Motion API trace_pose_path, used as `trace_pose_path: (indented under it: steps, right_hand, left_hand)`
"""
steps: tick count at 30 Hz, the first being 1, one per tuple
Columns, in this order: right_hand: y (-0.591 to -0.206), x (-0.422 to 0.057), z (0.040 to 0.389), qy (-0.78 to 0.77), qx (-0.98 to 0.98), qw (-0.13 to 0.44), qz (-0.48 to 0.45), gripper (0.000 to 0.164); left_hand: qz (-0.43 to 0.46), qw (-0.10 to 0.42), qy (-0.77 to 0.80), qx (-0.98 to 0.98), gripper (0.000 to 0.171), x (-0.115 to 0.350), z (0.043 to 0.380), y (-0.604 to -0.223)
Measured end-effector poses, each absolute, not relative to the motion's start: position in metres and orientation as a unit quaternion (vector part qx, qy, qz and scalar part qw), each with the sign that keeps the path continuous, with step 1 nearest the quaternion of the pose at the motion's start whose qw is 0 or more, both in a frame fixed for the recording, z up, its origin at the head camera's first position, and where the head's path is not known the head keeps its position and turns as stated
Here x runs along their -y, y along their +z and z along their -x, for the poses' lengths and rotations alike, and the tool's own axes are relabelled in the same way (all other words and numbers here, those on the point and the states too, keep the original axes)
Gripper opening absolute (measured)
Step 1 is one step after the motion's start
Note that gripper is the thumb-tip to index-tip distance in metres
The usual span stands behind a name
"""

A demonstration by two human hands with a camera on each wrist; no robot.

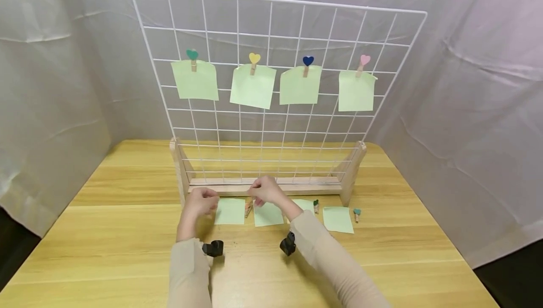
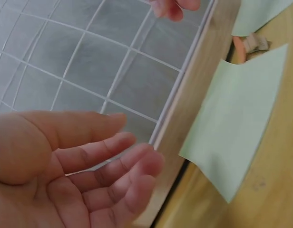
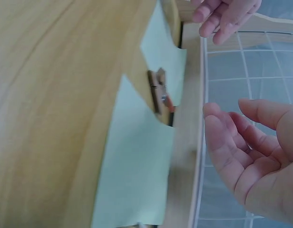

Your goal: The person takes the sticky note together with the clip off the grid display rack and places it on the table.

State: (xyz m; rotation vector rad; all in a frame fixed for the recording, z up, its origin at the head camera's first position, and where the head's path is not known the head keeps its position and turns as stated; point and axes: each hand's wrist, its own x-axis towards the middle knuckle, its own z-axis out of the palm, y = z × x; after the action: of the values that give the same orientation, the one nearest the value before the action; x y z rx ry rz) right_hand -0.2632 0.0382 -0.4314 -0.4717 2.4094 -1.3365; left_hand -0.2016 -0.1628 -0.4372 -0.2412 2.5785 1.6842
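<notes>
The leftmost note [image 1: 230, 214] lies on the desk [image 1: 127, 232] just in front of the stand [image 1: 316, 189], with the orange clip [image 2: 254, 43] beside it, between it and the second note [image 1: 270, 216]. The left hand [image 1: 201, 201] hovers by the leftmost note's left edge, its fingers loosely bent and holding nothing; the right hand [image 1: 268, 191], equally empty and relaxed, hangs over the second note's far edge. Whether a fingertip brushes paper is hard to tell from the head view. The step in hand looks like readying a loose note and clip for hanging; the next move seems to call for lifting the paper by an edge and pinching the clip so its mouth opens. Farther right lie the third note [image 1: 304, 206], green clip [image 1: 316, 206], fourth note [image 1: 338, 219] and teal clip [image 1: 357, 214]. Above, the grid [image 1: 271, 0] carries four hung notes [image 1: 253, 87] in a row under heart clips [image 1: 254, 58].
</notes>
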Motion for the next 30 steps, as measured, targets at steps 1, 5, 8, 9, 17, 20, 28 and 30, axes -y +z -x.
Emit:
trace_pose_path:
  steps: [1,5,8,9,17,20,28,30]
  right_hand:
    - [-0.43,-0.038,0.263,-0.469,-0.85,0.171,0.17,0.015]
    - [-0.423,-0.038,0.263,-0.461,-0.851,0.172,0.183,0.016]
    - [-0.415,-0.038,0.263,-0.454,-0.854,0.171,0.19,0.019]
    - [-0.411,-0.038,0.264,-0.451,-0.855,0.171,0.191,0.02]
    - [-0.381,-0.038,0.26,-0.438,-0.86,0.143,0.218,0.022]
    - [-0.373,-0.037,0.259,-0.436,-0.859,0.135,0.231,0.02]
    - [-0.354,-0.029,0.259,-0.425,-0.859,0.118,0.259,0.017]
    - [-0.347,-0.027,0.258,-0.427,-0.856,0.113,0.268,0.017]
  left_hand:
    - [0.073,0.018,0.544,-0.835,0.022,0.163,0.202,-0.436]
    - [0.056,-0.021,0.535,-0.843,0.024,0.165,0.202,-0.428]
    - [0.048,-0.042,0.53,-0.845,0.025,0.167,0.202,-0.42]
    - [0.047,-0.048,0.528,-0.846,0.025,0.168,0.202,-0.418]
    - [0.042,-0.089,0.514,-0.852,0.026,0.17,0.203,-0.402]
    - [0.035,-0.101,0.506,-0.856,0.026,0.17,0.204,-0.396]
    - [0.017,-0.124,0.5,-0.857,0.025,0.168,0.207,-0.38]
    - [0.013,-0.129,0.499,-0.857,0.025,0.168,0.207,-0.376]
